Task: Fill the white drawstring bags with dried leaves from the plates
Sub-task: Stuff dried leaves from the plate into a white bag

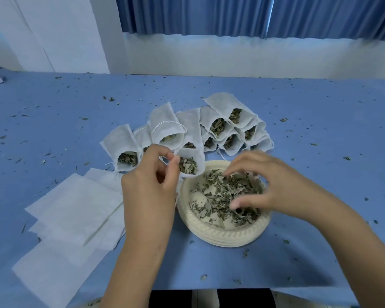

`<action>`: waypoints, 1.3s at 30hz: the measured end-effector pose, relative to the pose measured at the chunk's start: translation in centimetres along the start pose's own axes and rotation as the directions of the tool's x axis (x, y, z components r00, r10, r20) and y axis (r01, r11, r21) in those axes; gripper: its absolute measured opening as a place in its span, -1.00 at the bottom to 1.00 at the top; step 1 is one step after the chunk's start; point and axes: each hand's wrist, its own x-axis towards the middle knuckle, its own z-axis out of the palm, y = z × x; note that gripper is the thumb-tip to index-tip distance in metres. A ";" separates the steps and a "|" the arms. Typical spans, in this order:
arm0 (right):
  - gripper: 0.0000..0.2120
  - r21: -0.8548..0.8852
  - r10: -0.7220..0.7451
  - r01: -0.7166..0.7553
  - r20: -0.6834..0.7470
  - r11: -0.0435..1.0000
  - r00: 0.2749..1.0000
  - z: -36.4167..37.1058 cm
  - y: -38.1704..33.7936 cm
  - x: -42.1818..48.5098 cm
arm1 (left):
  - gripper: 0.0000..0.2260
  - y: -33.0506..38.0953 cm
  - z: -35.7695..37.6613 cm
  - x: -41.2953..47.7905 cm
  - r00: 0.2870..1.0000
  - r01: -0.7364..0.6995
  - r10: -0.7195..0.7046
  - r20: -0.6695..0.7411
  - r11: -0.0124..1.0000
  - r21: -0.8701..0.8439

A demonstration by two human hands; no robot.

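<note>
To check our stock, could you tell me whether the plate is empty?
No, a loose pile of leaves lies on the plate under the right hand.

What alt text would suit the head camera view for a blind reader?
A person's left hand pinches the mouth of a small white drawstring bag, partly filled, while the right hand reaches into dried green leaves on a round cream plate. Behind, filled white bags lie in a row; flat empty bags lie left, on a blue table.
</note>
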 end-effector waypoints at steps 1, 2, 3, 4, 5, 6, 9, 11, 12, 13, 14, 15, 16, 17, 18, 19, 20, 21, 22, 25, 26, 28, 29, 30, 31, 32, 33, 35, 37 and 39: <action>-0.47 -0.044 0.004 -0.002 0.058 0.999 0.998 0.8 -0.1 0.1 | -0.81 0.3 0.2 -0.1 1.000 -0.006 0.006 0.019 1.000 0.005; -0.47 -0.092 -0.010 0.018 0.085 0.996 0.996 1.8 -0.3 0.4 | -0.80 0.6 0.4 -0.3 0.999 -0.007 0.007 0.041 1.000 -0.001; -0.51 -0.129 -0.034 0.045 0.091 0.991 0.995 2.7 -0.5 0.7 | -0.81 0.8 0.5 -0.5 0.998 0.000 0.001 0.064 1.000 -0.013; -0.57 -0.153 -0.060 0.072 0.081 0.986 0.995 3.5 -0.7 1.0 | -0.81 1.0 0.6 -0.6 0.996 0.020 -0.017 0.085 0.999 -0.031; -0.65 -0.156 -0.084 0.092 0.054 0.983 0.995 3.9 -0.8 1.2 | -0.81 1.1 0.7 -0.8 0.994 0.053 -0.046 0.102 0.997 -0.058; -0.71 -0.136 -0.110 0.111 0.012 0.984 0.994 4.0 -0.7 1.3 | -0.82 1.2 0.8 -0.9 0.990 0.092 -0.081 0.116 0.992 -0.089; -0.78 0.040 -0.148 0.160 -0.204 0.986 0.968 3.2 -0.4 1.0 | -0.83 1.1 0.9 -1.1 0.982 0.152 -0.134 0.135 0.979 -0.135; -0.80 0.237 -0.090 0.189 -0.375 0.953 0.923 2.5 -0.3 0.6 | -0.82 1.0 1.0 -1.3 0.985 0.135 -0.118 0.128 0.982 -0.134; -0.82 0.337 -0.050 0.218 -0.443 0.916 0.895 2.2 -0.4 0.6 | -0.81 0.9 1.1 -1.3 0.986 0.129 -0.111 0.126 0.982 -0.138; -0.84 0.421 -0.016 0.256 -0.495 0.870 0.869 2.2 -0.6 0.6 | -0.81 0.9 1.3 -1.4 0.986 0.127 -0.108 0.130 0.981 -0.147; -0.86 0.487 0.008 0.294 -0.527 0.823 0.850 2.3 -0.9 0.7 | -0.81 0.9 1.6 -1.5 0.985 0.126 -0.104 0.135 0.979 -0.158; -0.87 0.542 0.028 0.323 -0.541 0.776 0.840 2.5 -1.3 0.8 | -0.81 0.9 1.8 -1.5 0.985 0.122 -0.098 0.142 0.978 -0.168; -0.87 0.586 0.044 0.339 -0.542 0.736 0.839 2.8 -1.6 1.0 | -0.81 0.9 2.1 -1.5 0.985 0.117 -0.092 0.147 0.977 -0.177; -0.86 0.614 0.053 0.344 -0.535 0.710 0.843 3.1 -1.8 1.2 | -0.80 0.9 2.3 -1.6 0.984 0.118 -0.090 0.152 0.975 -0.186; -0.86 0.627 0.057 0.338 -0.523 0.702 0.851 3.4 -2.0 1.4 | -0.79 0.9 2.6 -1.6 0.983 0.125 -0.094 0.156 0.971 -0.202; -0.87 0.627 0.061 0.320 -0.508 0.710 0.859 3.7 -2.0 1.7 | -0.77 0.8 2.8 -1.6 0.982 0.138 -0.103 0.158 0.964 -0.229; -0.87 0.614 0.069 0.293 -0.496 0.733 0.866 3.9 -2.0 1.9 | -0.75 0.8 2.9 -1.6 0.981 0.155 -0.116 0.157 0.952 -0.264; -0.83 0.594 0.078 0.265 -0.487 0.759 0.870 4.0 -1.9 2.0 | -0.72 0.7 3.0 -1.6 0.979 0.173 -0.131 0.156 0.937 -0.303; -0.76 0.567 0.083 0.241 -0.485 0.788 0.871 4.2 -1.9 2.1 | -0.70 0.6 3.1 -1.6 0.977 0.188 -0.142 0.157 0.922 -0.337; -0.73 0.311 -0.024 0.221 -0.532 0.924 0.847 4.5 -1.8 2.4 | -0.77 0.2 3.5 -1.5 0.978 0.174 -0.115 0.172 0.907 -0.383; -0.77 0.162 -0.108 0.229 -0.540 0.960 0.834 4.6 -1.9 2.5 | -0.79 0.2 3.6 -1.6 0.981 0.151 -0.093 0.170 0.917 -0.369; -0.76 -0.019 -0.197 0.216 -0.489 0.976 0.850 4.5 -1.9 2.5 | -0.79 0.0 3.8 -1.7 0.987 0.114 -0.068 0.146 0.937 -0.331; -0.72 0.008 -0.174 0.198 -0.437 0.980 0.882 4.2 -1.8 2.4 | -0.79 -0.1 3.7 -1.7 0.990 0.101 -0.063 0.127 0.942 -0.319; -0.66 0.124 -0.115 0.172 -0.368 0.977 0.923 3.8 -1.8 2.2 | -0.80 -0.1 3.7 -1.7 0.992 0.087 -0.056 0.109 0.948 -0.307; -0.62 0.290 -0.056 0.136 -0.270 0.947 0.961 3.3 -1.8 1.9 | -0.81 -0.2 3.7 -1.6 0.995 0.071 -0.045 0.095 0.953 -0.294; -0.60 0.438 -0.030 0.107 -0.179 0.893 0.983 3.0 -1.6 1.5 | -0.83 -0.3 3.6 -1.5 0.996 0.055 -0.033 0.084 0.959 -0.278; -0.61 0.526 -0.030 0.101 -0.141 0.844 0.990 2.8 -1.6 1.3 | -0.85 -0.3 3.6 -1.5 0.997 0.043 -0.023 0.078 0.965 -0.259; -0.62 0.607 -0.058 0.160 -0.184 0.778 0.981 2.9 -1.5 1.0 | -0.85 -0.2 3.7 -1.4 0.997 0.038 -0.021 0.078 0.972 -0.234; -0.69 0.615 -0.048 0.224 -0.290 0.756 0.956 3.4 -1.7 1.0 | -0.80 -0.1 3.9 -1.5 0.995 0.058 -0.036 0.095 0.970 -0.237; -0.73 0.600 -0.022 0.258 -0.372 0.757 0.928 3.9 -1.8 1.3 | -0.74 -0.1 4.1 -1.5 0.993 0.071 -0.044 0.108 0.964 -0.257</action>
